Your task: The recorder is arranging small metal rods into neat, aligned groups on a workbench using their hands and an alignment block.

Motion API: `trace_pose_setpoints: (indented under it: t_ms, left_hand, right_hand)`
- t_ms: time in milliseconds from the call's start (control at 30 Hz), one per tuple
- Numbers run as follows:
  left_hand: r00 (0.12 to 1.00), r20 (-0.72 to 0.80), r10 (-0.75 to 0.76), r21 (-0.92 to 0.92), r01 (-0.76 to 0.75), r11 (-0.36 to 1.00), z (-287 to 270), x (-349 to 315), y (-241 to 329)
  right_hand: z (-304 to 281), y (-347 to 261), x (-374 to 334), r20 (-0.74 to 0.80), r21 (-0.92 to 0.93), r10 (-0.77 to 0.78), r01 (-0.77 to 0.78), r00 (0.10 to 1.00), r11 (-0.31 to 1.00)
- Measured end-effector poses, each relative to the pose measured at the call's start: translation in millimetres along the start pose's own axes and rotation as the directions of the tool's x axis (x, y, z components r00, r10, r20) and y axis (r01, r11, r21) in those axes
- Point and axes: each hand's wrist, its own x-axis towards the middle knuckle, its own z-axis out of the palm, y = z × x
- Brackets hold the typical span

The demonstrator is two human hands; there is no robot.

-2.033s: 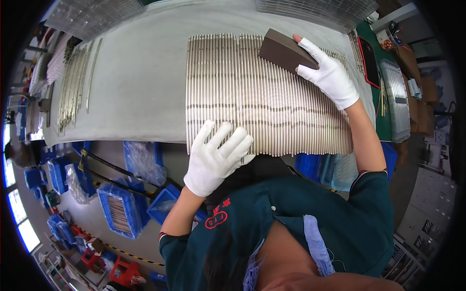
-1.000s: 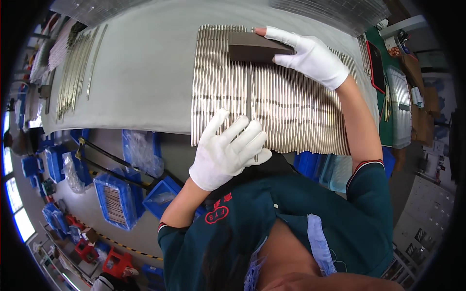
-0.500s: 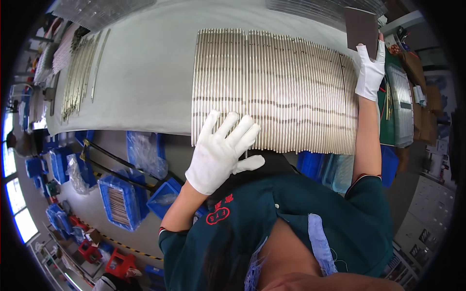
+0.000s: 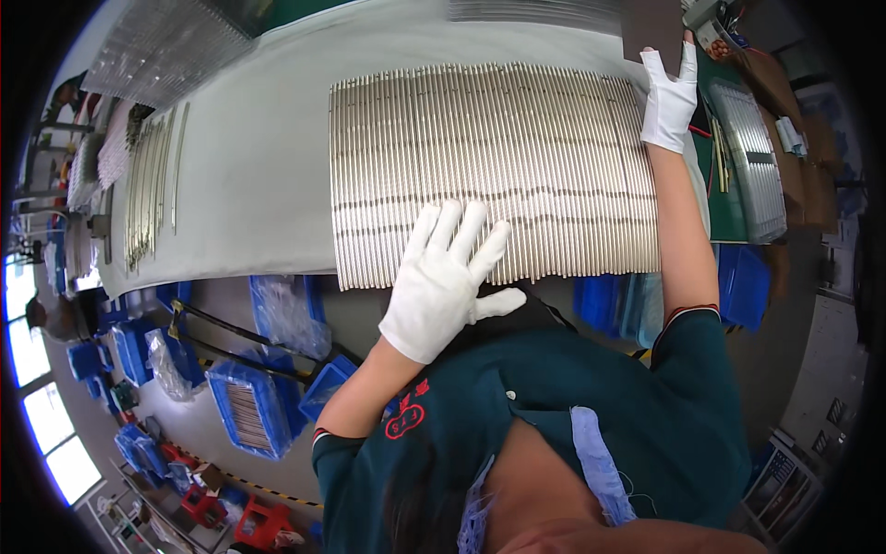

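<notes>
A wide row of slim, shiny metal rods (image 4: pixel 517 129) lies side by side on the pale-covered table (image 4: pixel 254 175). Dark bands run across the rods. My left hand (image 4: pixel 436 286), in a white glove, rests on the near ends of the rods, its fingers spread and thumb out to the right. At the far right, my right hand (image 4: pixel 672 106) pinches a flat, dark brown rectangular sheet (image 4: pixel 651 32) between thumb and fingers. Its glove leaves some fingertips bare. The sheet is held beyond the row's far right corner, partly cut off by the frame's top.
A few loose rods (image 4: pixel 152 185) lie at the table's left. Clear ribbed plastic trays (image 4: pixel 166 46) stand at the far left, with another tray (image 4: pixel 526 11) at the back. Rightward are a green surface (image 4: pixel 729 208) and a clear tray (image 4: pixel 749 157). Blue bins (image 4: pixel 245 411) sit below.
My left hand has shifted right along the near ends of the rods. A narrow gap in the row no longer shows. My right hand still holds the sheet. The whole view has shifted slightly.
</notes>
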Motion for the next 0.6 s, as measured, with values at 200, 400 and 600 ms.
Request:
trace_pose_setpoints:
  t_ms: [200, 400, 600]
  left_hand:
    - [0.996, 0.073, 0.056, 0.056, -0.060, 0.997, 27.0, 26.2, 11.1]
    - [0.996, 0.040, 0.076, 0.055, -0.078, 0.995, 32.4, 28.2, 12.6]
    - [0.993, -0.007, 0.120, 0.023, -0.119, 0.993, 41.9, 42.1, 22.2]
  right_hand:
    - [6.8, 4.8, -3.5, 0.030, -0.010, 0.122, -0.122, 0.992, 0.992]
    - [5.6, 3.5, -1.4, 0.005, 0.062, 0.041, -0.041, 0.999, 0.997]
    - [15.2, -19.9, -8.2, 0.022, 0.156, 0.059, -0.061, 0.998, 0.986]
